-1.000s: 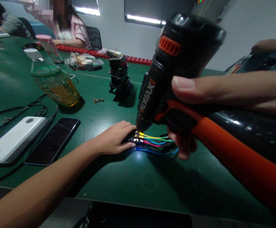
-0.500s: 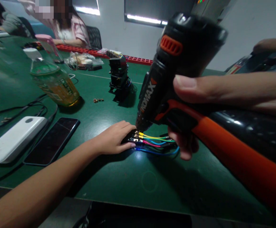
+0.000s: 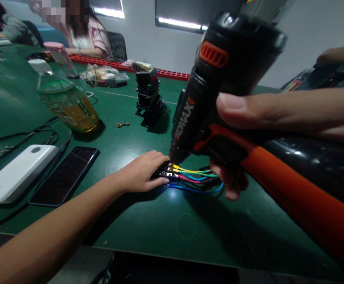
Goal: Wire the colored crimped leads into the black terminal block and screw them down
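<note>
My right hand [image 3: 266,108] is wrapped round an orange-and-black cordless drill [image 3: 210,85], its thumb along the near side and fingertips under the handle. The drill tilts nose-down, and its chuck end is right over a small dark terminal block [image 3: 169,174]. Where the bit meets the block is hidden. My left hand [image 3: 143,171] lies on the green table, thumb and fingers gripping the block from the left. Yellow, green, red and blue wires [image 3: 194,178] with crimped lugs run out of the block to the right. A bright light spot falls just below it.
Left stand a tea bottle [image 3: 71,106], a phone [image 3: 66,175], a white power bank [image 3: 19,173] and black cables [image 3: 20,136]. Farther back are loose brass screws [image 3: 122,124] and a stack of black blocks [image 3: 148,96]. Another person [image 3: 85,39] sits across the table [image 3: 136,221].
Hardly anything differs. The drill's rear end has shifted very slightly up and to the right, while my left hand and the terminal block stay put.
</note>
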Tool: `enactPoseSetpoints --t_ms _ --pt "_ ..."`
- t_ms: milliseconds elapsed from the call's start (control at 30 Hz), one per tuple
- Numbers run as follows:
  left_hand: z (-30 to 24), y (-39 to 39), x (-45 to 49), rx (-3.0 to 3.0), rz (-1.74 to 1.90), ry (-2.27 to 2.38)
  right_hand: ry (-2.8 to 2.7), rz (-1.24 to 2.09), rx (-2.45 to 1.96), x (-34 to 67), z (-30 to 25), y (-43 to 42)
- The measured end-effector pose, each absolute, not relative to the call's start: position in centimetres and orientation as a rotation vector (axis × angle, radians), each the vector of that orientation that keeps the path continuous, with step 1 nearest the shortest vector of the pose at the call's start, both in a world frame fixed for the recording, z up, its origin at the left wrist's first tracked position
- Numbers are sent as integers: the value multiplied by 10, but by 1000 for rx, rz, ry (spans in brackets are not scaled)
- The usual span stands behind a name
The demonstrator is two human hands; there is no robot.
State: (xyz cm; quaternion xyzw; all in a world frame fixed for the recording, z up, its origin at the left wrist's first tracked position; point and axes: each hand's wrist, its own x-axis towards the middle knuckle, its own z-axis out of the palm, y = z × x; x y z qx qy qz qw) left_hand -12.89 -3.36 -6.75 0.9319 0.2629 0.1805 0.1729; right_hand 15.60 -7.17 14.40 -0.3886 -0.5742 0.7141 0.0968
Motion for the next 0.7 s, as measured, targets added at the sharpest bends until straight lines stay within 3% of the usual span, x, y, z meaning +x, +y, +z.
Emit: enactPoseSetpoints --t_ms 267,700 --pt "-67 -33 -129 2648 507 751 -1547 2383 -1181 151 142 -78" --pt "-66 -34 -129 2643 510 753 -1673 2176 -1114 145 141 -83"
